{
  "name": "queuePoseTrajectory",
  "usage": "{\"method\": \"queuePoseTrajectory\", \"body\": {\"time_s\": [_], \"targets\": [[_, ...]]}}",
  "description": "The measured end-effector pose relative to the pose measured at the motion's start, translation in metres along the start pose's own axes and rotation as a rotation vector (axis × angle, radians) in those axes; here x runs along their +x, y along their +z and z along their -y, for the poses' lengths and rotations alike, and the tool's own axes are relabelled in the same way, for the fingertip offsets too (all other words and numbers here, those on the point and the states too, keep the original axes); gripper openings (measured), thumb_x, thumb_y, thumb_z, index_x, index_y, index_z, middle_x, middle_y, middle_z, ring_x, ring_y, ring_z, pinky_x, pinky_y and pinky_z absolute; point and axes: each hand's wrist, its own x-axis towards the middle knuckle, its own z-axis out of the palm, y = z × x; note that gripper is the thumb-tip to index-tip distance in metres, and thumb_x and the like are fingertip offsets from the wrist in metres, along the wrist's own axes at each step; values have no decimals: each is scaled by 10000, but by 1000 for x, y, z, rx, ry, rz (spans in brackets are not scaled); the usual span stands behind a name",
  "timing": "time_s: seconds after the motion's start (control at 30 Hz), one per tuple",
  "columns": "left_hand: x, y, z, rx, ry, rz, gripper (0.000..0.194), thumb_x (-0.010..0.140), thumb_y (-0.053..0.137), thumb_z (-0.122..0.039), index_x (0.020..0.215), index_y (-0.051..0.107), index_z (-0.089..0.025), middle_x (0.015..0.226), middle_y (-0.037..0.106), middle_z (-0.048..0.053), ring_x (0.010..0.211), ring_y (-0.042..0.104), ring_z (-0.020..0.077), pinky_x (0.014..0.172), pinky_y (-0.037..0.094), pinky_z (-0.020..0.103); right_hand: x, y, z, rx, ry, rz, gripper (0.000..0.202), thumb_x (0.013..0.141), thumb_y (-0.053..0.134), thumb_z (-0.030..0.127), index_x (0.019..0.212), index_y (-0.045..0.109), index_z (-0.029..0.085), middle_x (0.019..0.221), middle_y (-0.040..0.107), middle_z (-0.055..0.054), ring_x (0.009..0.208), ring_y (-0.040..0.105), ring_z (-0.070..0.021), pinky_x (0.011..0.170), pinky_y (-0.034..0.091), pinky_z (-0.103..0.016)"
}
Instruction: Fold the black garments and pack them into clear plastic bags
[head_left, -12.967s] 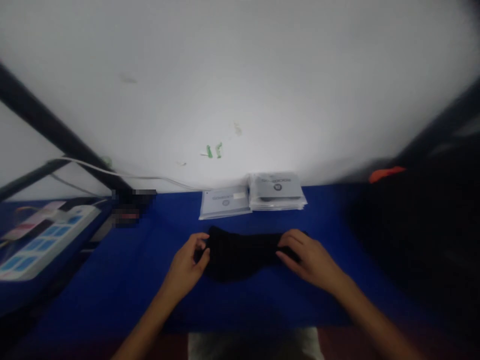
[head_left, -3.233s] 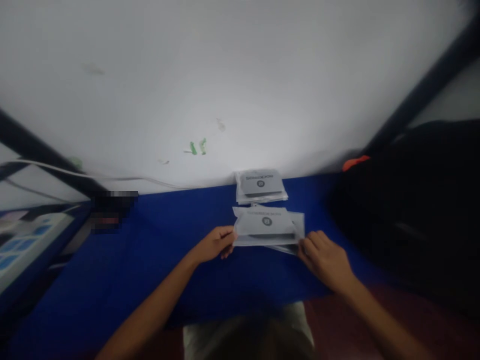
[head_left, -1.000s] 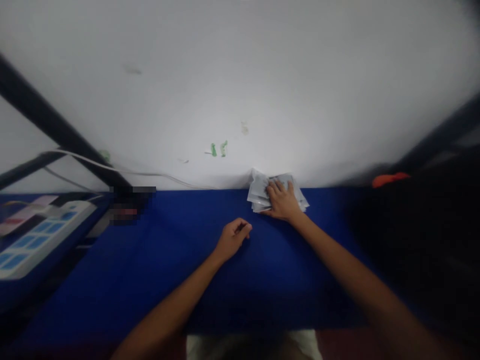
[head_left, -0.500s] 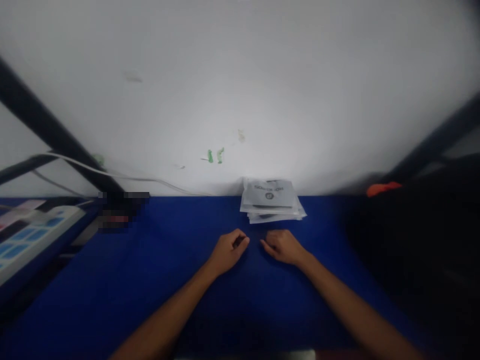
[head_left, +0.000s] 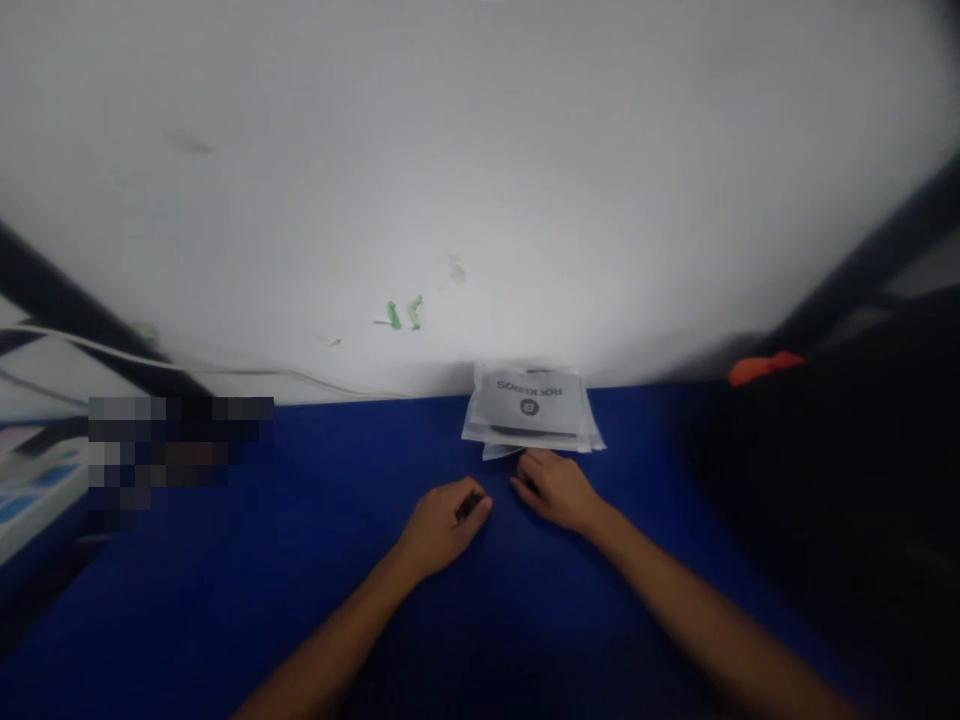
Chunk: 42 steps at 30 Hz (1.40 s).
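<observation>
A stack of flat translucent plastic packets with dark lettering and a round logo lies on the blue table, against the wall. My right hand is at the packets' front edge, its fingers curled and the fingertips partly hidden near that edge. To the left and a little nearer me, my left hand rests on the table with curled fingers and a gap between thumb and forefinger. Nothing shows in it.
A white wall rises behind the table, with a pale cable along its foot. At the left edge is a white and blue object. An orange item lies on a dark mass at the right.
My right hand has come up to the front edge of the packets, and my left hand sits farther from them. The view has shifted, with the left-side objects farther left.
</observation>
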Motion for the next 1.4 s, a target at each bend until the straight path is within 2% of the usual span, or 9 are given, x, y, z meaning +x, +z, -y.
{"method": "queuePoseTrajectory", "body": {"time_s": [0.33,1.4], "targets": [[0,0,4,-5,-1,9,270,925,487,-440,847,624,-221,744,652,-3,653,576,155,631,394,262,-2,6,-6,156,40,-50,196,962,478,326,815,533,208,811,616,-32,760,579,-175,669,416,-281],[0,-1,2,-2,41,15,257,900,512,-429,838,661,-229,757,672,2,641,571,154,592,385,247,-3,7,-11,232,53,-115,172,965,459,301,849,547,211,862,622,-47,809,593,-187,723,464,-295]]}}
